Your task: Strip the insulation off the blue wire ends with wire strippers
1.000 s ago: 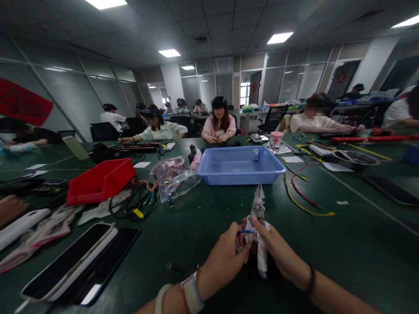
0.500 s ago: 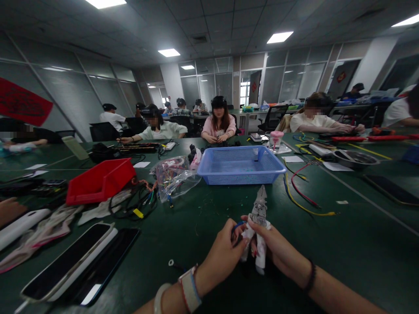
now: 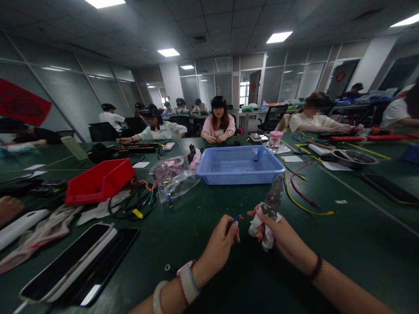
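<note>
Wire (image 3: 236,219), blue with a coppery tip, is pinched between the thumb and fingers of the left hand (image 3: 218,244), above the near middle of the table (image 3: 199,213). Its tip points toward the right hand (image 3: 278,231), just apart from it. That hand is closed around the white-wrapped handles of the pliers (image 3: 274,197), whose head slants up and away; whether the tip touches the basket (image 3: 240,178) behind it I cannot tell.

By the left wrist lies a dark piece (image 3: 173,269) with a round, pale end, partly hidden by the arm. The blue basket stands ahead of both hands. Left of it come a clear bag (image 3: 176,179) with wires inside, a tangle of black cables (image 3: 139,203) and a tilted red bin (image 3: 98,181). Nearer on that side, two phones (image 3: 67,261) lie side by side, with gloves (image 3: 54,224) beyond them. Right of the basket, a yellow lead (image 3: 306,211) and a red lead (image 3: 303,194) curve over the tabletop. Across the table sits a person in pink (image 3: 218,126).
</note>
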`<state>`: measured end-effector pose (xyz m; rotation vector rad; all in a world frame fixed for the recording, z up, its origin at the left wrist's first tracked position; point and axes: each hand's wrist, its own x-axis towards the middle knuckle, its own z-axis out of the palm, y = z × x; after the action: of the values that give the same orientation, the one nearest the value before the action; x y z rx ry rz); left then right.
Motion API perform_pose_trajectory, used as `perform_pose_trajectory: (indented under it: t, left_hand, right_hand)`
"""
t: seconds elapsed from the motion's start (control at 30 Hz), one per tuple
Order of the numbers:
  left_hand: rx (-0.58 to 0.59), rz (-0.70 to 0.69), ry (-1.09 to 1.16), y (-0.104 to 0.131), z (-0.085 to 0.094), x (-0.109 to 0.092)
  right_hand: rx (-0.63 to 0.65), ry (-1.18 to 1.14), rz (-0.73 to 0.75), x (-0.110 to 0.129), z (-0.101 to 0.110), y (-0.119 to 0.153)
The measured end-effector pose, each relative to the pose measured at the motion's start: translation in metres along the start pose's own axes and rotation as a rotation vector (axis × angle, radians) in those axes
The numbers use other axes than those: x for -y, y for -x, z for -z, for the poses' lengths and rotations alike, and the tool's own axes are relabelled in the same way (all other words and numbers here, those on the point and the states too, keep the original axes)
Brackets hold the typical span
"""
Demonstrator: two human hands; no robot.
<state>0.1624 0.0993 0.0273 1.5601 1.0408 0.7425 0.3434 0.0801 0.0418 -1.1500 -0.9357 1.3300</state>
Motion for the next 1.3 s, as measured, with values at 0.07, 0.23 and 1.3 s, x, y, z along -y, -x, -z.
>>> perform_pose_trajectory:
  t: [0.07, 0.23, 1.3]
  left_hand:
    - [0.039, 0.003, 0.015, -0.001, 0.001, 0.002]
    - [0.097, -0.005, 0.042, -0.001, 0.002, 0.000]
    - [0.322, 0.270, 0.437, -0.005, 0.008, 0.001]
  right_hand:
    - [-0.008, 0.029, 0.047, 0.001, 0.006, -0.004]
    - [-0.062, 0.158, 0.128, -0.002, 0.019, -0.014]
    - [-0.033, 0.363, 0.176, -0.005, 0.031, -0.014]
